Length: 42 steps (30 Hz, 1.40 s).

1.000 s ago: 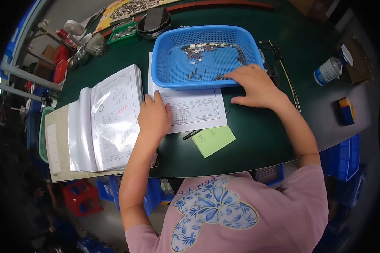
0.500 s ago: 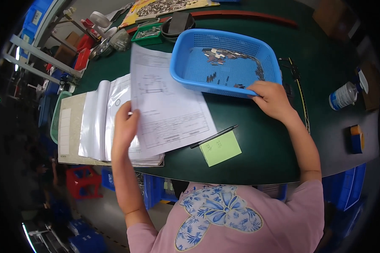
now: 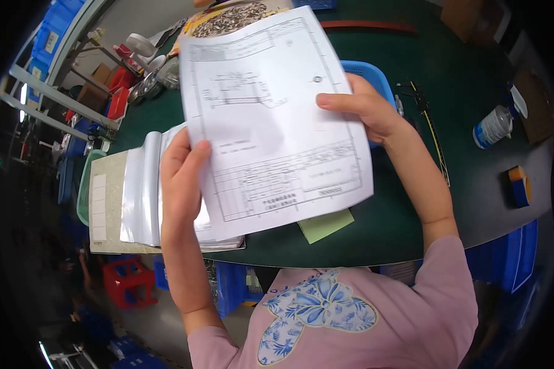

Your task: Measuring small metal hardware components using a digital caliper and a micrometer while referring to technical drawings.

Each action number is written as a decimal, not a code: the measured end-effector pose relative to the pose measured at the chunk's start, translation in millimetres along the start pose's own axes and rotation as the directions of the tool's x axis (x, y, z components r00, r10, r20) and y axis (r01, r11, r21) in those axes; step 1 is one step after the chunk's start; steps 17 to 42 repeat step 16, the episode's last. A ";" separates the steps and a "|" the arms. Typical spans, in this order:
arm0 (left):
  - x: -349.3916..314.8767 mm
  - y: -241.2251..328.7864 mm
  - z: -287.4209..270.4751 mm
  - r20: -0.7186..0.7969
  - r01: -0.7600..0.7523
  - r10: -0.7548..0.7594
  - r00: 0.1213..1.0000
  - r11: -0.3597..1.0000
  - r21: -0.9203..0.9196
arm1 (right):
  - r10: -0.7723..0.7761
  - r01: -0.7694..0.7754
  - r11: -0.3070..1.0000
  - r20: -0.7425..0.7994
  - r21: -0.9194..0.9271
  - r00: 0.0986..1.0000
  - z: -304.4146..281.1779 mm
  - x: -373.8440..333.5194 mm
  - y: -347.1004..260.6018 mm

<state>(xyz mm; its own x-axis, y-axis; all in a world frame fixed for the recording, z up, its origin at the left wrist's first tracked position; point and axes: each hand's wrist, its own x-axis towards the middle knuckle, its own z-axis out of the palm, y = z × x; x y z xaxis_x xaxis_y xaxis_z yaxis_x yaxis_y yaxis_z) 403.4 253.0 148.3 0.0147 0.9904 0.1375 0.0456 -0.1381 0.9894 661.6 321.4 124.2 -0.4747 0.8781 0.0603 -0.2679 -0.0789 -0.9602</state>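
Note:
A white sheet of paper (image 3: pixel 271 132), printed with a line drawing and a table, is held up over the bench by both hands. My left hand (image 3: pixel 183 172) pinches its left edge, thumb on the printed side. At the upper right edge my right hand (image 3: pixel 369 107) grips it, the thumb lying on the front. Behind the sheet stands a blue plastic basket (image 3: pixel 375 77), mostly hidden. To the left, under my left forearm, lies an open binder (image 3: pixel 143 197) with clear plastic sleeves. A green sticky note (image 3: pixel 329 225) shows partly below the sheet's lower edge.
A caliper (image 3: pixel 429 120) lies on the dark green bench (image 3: pixel 406 209) right of the basket. Farther right are a spray bottle (image 3: pixel 493 127) and a roll of tape (image 3: pixel 519 186). Small metal parts (image 3: pixel 231 19) are spread at the back. A red stool (image 3: pixel 129 284) stands below left.
My right hand has let go of the basket's rim and taken hold of the sheet's right side. The sheet has been raised off the bench and now covers most of the basket.

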 end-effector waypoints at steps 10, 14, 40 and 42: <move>149.1 -113.1 86.9 0.331 -0.315 -0.008 0.944 0.284 0.905 | -0.460 0.072 0.846 -0.654 -0.528 0.600 -132.7 -38.1 -38.0; 176.6 -126.4 97.6 0.403 -0.402 -0.044 0.914 0.029 0.915 | -0.382 0.038 0.881 -0.661 -0.471 0.647 -149.8 -46.7 -46.6; 183.1 -127.6 101.1 0.419 -0.432 -0.186 0.889 -0.034 0.901 | -0.417 0.060 0.868 -0.660 -0.492 0.624 -155.2 -47.1 -43.2; 183.1 -127.6 101.1 0.419 -0.432 -0.186 0.889 -0.034 0.901 | -0.417 0.060 0.868 -0.660 -0.492 0.624 -155.2 -47.1 -43.2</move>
